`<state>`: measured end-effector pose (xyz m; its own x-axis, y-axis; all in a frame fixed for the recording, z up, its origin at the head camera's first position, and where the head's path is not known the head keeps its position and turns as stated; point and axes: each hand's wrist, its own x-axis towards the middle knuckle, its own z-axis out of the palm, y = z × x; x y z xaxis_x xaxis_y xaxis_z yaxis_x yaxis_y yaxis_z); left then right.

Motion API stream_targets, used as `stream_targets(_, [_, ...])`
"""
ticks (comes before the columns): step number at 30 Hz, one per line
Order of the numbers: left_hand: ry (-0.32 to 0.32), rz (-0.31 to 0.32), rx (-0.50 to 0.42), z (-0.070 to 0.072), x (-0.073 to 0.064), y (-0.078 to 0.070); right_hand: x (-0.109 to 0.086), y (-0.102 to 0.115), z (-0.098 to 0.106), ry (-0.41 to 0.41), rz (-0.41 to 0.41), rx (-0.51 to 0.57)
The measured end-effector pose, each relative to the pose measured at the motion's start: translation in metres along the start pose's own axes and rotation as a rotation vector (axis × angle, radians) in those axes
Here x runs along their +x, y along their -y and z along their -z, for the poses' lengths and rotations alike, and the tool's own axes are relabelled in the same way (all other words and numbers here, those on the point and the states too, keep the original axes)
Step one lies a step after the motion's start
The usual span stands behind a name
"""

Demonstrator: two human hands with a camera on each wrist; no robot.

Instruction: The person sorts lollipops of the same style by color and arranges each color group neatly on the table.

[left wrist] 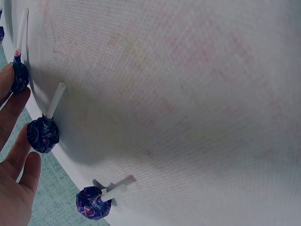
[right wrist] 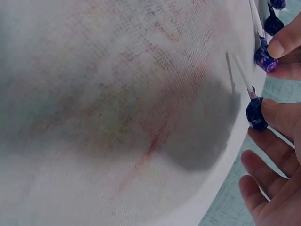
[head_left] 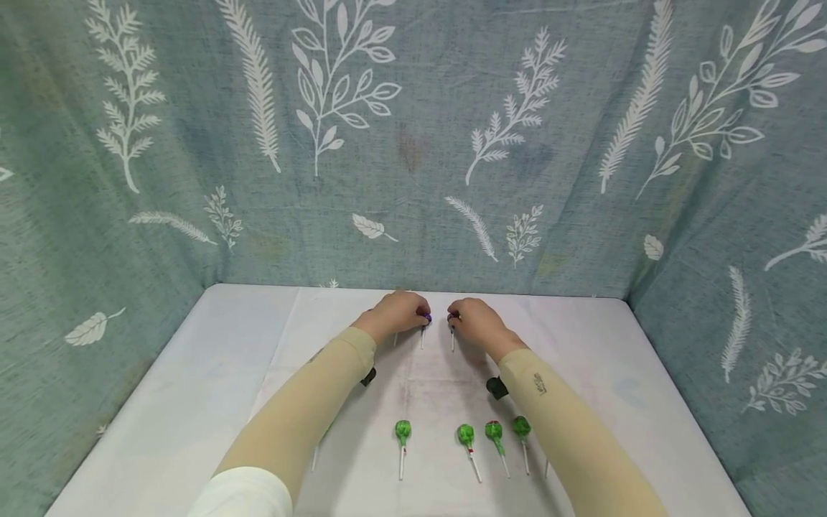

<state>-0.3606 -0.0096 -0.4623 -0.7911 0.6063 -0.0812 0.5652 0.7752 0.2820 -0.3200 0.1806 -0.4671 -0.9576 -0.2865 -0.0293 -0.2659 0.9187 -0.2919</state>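
At the far side of the white table, my left hand (head_left: 399, 313) pinches a purple-wrapped lollipop (left wrist: 19, 77) between thumb and finger. To its right, my right hand (head_left: 477, 323) grips another dark purple lollipop (right wrist: 256, 114) by its wrapped head. Both white sticks point back towards me. A second purple lollipop (left wrist: 43, 135) is beside the lower fingers of my left hand in the left wrist view; whether they touch it I cannot tell. Further along the edge lies a third lollipop (left wrist: 93, 203). The left arm partly hides these in the head view.
Several green lollipops, among them one in the middle (head_left: 403, 429) and one further right (head_left: 494, 431), lie in a row nearer me on the white table (head_left: 581, 345). My forearms partly cover the row's ends. A leaf-patterned green curtain (head_left: 413, 237) stands behind and beside the table.
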Motion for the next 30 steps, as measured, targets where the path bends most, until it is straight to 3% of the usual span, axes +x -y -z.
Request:
stream_targets(6, [0.008,0.017,0.045,-0.004,0.004,-0.002,0.002,-0.001,-0.005,0.002,-0.011,-0.008])
stream_targets(20, [-0.003,0.036,0.052,-0.003,0.004,-0.003,-0.001,0.002,-0.004,0.024,-0.015,-0.015])
stream_targets(30, [0.004,0.022,0.051,-0.003,0.005,0.001,-0.022,-0.007,0.003,-0.004,-0.046,0.101])
